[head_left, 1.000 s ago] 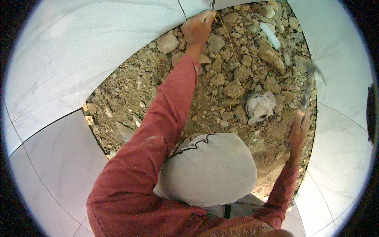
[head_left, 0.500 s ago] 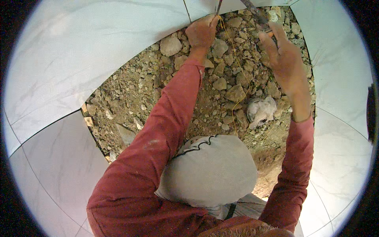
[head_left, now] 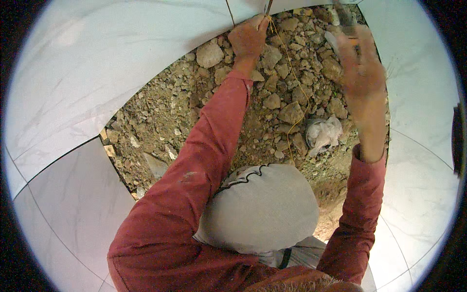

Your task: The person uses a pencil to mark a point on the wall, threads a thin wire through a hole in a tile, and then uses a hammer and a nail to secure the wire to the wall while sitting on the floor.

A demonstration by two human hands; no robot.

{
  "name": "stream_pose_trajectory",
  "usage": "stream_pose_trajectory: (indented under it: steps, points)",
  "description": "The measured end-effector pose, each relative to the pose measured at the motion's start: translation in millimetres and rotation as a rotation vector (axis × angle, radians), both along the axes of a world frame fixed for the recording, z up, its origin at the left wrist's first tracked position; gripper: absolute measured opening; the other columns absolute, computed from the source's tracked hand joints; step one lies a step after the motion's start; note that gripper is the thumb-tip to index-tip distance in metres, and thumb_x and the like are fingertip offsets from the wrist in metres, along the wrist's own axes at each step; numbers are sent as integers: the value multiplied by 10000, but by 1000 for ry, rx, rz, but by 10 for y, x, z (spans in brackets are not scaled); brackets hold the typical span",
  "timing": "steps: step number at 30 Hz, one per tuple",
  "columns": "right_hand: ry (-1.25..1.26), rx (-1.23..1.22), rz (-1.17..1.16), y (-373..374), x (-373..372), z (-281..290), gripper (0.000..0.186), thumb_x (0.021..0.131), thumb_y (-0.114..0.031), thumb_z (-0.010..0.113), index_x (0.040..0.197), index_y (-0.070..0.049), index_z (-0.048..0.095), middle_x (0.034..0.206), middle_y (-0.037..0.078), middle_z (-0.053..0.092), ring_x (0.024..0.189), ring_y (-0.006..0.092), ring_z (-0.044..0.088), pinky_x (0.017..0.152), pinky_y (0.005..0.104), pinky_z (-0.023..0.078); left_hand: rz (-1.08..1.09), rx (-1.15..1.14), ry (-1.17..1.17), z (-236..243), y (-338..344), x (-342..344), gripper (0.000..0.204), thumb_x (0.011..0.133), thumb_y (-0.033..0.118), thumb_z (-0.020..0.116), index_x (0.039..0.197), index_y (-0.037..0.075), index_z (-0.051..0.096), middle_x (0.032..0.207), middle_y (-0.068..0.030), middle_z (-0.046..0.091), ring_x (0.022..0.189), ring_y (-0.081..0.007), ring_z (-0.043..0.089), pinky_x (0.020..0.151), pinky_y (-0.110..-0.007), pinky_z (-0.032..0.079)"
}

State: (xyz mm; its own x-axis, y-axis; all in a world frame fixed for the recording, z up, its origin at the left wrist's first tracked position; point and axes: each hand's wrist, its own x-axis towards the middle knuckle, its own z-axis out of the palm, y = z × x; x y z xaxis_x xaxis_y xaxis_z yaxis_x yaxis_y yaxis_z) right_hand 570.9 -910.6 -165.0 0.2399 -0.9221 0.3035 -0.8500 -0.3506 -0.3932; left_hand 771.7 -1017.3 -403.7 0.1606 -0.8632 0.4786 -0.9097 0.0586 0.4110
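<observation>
My left hand [head_left: 247,41] is closed on a thin metal spike [head_left: 268,7], held upright at the upper edge of the rubble bed, against the white tiles [head_left: 121,58]. A thin yellow string [head_left: 307,97] runs from beside that hand down across the stones. Off to the right, my right hand [head_left: 360,65] is blurred, closed round a hammer [head_left: 348,19] whose head points toward the top of the picture, apart from the spike. The hammer's outline is smeared by motion.
Loose stones and soil [head_left: 175,112] fill the untiled patch, with a crumpled whitish plastic bag [head_left: 323,136] on them. My grey-clad knee [head_left: 258,209] is below centre. Marble-look tiles [head_left: 418,78] border the patch. A dark object [head_left: 456,141] sits at the right rim.
My right hand has risen from the lower right with the hammer, swung toward the spike, then shifted slightly rightward. My left hand stays on the spike, slightly lower in the picture than first.
</observation>
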Motion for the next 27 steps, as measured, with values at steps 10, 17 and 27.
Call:
stream_pose_trajectory:
  steps: [10, 17, 27]
  points:
    - [-43, 180, -154, 16, 26, 68, 397, 1048, -359, 540, 1309, -60, 558, 1022, 231, 705, 940, 471, 661, 787, 540, 528, 42, 140, 50, 211, 89, -138, 648, 941, 655, 565, 825, 53, 774, 756, -193, 724, 698, -361, 709, 655, -451, 548]
    - [-116, 182, -176, 89, -11, 4, 420, 1045, -383, 552, 1324, -68, 558, 990, 272, 701, 912, 469, 671, 760, 525, 531, 17, 251, 18, -81, 0, -34, 487, 976, 595, 551, 941, 160, 766, 773, -155, 716, 724, -377, 695, 647, -469, 516]
    - [259, 164, -562, 900, -1237, -929, 394, 1037, -348, 577, 1355, -116, 590, 1273, 196, 668, 1053, 404, 684, 845, 466, 552, -32, 63, 69, 137, 50, -87, 502, 964, 603, 573, 892, 141, 756, 727, -144, 700, 663, -349, 671, 623, -465, 512]
